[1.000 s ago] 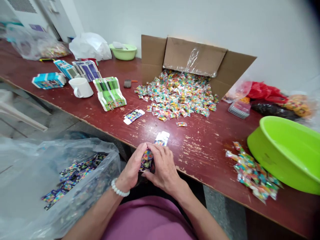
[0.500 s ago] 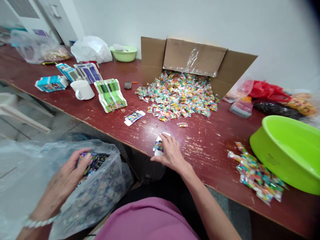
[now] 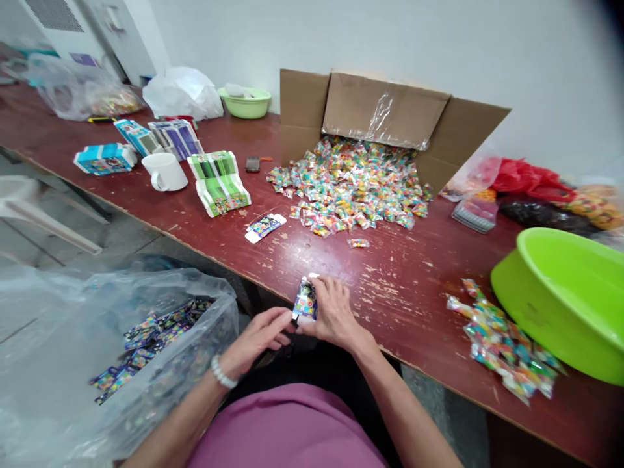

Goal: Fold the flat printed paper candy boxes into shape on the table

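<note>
At the near edge of the worn dark-red wooden table point(image 3: 414, 305), the right hand point(image 3: 336, 315) is closed on a small flat printed cardboard carton point(image 3: 306, 300), fingers curled over its top so that the colourful face tilts toward the camera. The left hand point(image 3: 258, 338) meets it from below and to the left of the carton, fingertips pinching at the carton's lower corner; a white bead bracelet point(image 3: 220, 374) sits on that wrist.

Left of the carton and below the table's edge hangs a large clear plastic bag point(image 3: 97, 351) holding many small dark printed cartons. Beyond the carton lies another flat printed carton blank point(image 3: 264, 227), and beyond that a broad heap of small multicoloured sweet packets point(image 3: 353, 185) spills from a brown cardboard box point(image 3: 385, 117) lying on its side. A single stray packet point(image 3: 358, 242) rests between the heap and the held carton.

Far left of the held carton stand a stack of green-and-white carton blanks point(image 3: 219, 182), a white ceramic mug point(image 3: 166, 172) and blue-and-white carton stacks point(image 3: 104, 158). To the carton's right lies a smaller pile of colourful sweet packets point(image 3: 504, 348), just beside a bright green plastic basin point(image 3: 565, 299). A smaller pale green bowl point(image 3: 245, 102) sits at the back by the wall.
</note>
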The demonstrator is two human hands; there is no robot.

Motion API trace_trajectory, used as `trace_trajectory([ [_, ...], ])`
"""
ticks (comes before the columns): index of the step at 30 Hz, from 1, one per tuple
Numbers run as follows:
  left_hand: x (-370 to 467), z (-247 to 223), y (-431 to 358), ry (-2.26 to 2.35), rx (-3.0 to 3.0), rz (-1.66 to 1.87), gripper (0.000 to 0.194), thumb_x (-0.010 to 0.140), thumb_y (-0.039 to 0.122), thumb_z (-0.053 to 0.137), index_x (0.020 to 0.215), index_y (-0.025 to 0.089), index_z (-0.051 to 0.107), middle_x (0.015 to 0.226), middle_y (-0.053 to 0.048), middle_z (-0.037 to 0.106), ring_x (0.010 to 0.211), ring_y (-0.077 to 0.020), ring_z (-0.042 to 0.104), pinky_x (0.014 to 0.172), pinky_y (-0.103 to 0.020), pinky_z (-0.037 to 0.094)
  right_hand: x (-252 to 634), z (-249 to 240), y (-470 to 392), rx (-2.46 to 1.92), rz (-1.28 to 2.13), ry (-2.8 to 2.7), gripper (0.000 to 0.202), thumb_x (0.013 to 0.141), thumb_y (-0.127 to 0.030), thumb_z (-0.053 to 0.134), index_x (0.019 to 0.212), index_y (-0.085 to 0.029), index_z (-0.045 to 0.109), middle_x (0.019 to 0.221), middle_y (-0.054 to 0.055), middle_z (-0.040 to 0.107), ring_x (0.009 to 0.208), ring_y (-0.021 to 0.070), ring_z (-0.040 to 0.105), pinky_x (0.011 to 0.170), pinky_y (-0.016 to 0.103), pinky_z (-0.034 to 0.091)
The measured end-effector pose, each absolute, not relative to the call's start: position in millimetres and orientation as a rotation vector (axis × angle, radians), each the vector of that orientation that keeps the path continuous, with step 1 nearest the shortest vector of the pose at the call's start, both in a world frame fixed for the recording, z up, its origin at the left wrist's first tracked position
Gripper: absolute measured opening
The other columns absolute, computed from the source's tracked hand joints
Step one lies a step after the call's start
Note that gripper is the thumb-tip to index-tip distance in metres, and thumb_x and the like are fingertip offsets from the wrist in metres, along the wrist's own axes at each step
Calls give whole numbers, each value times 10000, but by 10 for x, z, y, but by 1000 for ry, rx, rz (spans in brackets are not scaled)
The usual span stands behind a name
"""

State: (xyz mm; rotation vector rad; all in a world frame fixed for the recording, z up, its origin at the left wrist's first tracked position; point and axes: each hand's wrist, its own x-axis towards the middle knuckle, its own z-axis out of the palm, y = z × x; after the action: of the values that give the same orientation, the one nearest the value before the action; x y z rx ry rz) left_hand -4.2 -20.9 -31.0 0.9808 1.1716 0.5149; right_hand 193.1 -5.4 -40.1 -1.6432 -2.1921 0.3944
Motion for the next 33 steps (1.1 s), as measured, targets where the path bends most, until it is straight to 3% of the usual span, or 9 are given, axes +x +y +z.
trace_trajectory([
  [4, 190, -484, -135, 808, 524, 566, 437, 851, 514, 643, 1070, 137, 668, 897, -71, 715, 790, -189, 661, 770, -310, 499, 1879, -363, -204, -1482, 594, -2127, 1002, 557, -451, 839, 1404, -172, 381, 1317, 164, 466, 1165, 336, 440, 972, 476, 392],
  [8, 154, -502, -142, 532, 223, 563, 457, 859, 493, 649, 1105, 109, 664, 984, -105, 729, 996, -247, 667, 932, -344, 469, 1806, -287, -311, -1346, 747, -2055, 1064, 527, -496, 862, 1412, -213, 343, 1313, 142, 433, 1178, 324, 428, 988, 473, 398],
  [12, 68, -475, -192, 462, 205, 597, 520, 775, 519, 739, 1106, 125, 668, 964, -88, 734, 933, -233, 687, 896, -343, 508, 1776, -208, -315, -1242, 841, -2021, 1083, 487, -477, 896, 1399, -236, 363, 1322, 126, 430, 1191, 318, 429, 1002, 471, 403],
  [15, 21, -448, -192, 505, 272, 549, 471, 771, 499, 749, 1061, 135, 676, 869, -75, 732, 768, -223, 699, 766, -386, 567, 1790, -148, -284, -1284, 915, -1929, 893, 519, -423, 895, 1291, -242, 485, 1258, 95, 503, 1137, 287, 478, 939, 424, 446],
  [18, 11, -403, -178, 563, 394, 483, 409, 779, 488, 738, 940, 116, 683, 784, -87, 715, 665, -238, 696, 659, -410, 584, 1816, -106, -246, -1441, 988, -1737, 567, 608, -352, 852, 1097, -238, 588, 1044, 34, 616, 922, 213, 564, 765, 321, 470],
  [23, 49, -278, -170, 654, 660, 470, 308, 795, 391, 727, 880, 101, 667, 755, -61, 662, 560, -158, 647, 554, -284, 537, 1889, -53, -205, -1439, 1084, -1661, 199, 702, -245, 753, 851, -209, 627, 769, -32, 627, 652, 117, 521, 576, 225, 374],
  [29, 3, -95, -112, 716, 958, 365, 332, 730, 370, 780, 897, 110, 660, 677, -31, 628, 531, -109, 606, 472, -177, 406, 2007, 61, -264, -1226, 1401, -1723, 144, 795, -257, 685, 817, -209, 551, 691, -64, 578, 536, 77, 474, 480, 184, 338],
  [33, 12, -14, -71, 739, 922, 333, 341, 682, 348, 807, 877, 116, 650, 729, -36, 649, 538, -130, 625, 513, -229, 482, 1982, 70, -259, -1155, 1400, -1707, 147, 843, -309, 648, 849, -216, 534, 694, -52, 596, 553, 92, 519, 506, 195, 383],
])
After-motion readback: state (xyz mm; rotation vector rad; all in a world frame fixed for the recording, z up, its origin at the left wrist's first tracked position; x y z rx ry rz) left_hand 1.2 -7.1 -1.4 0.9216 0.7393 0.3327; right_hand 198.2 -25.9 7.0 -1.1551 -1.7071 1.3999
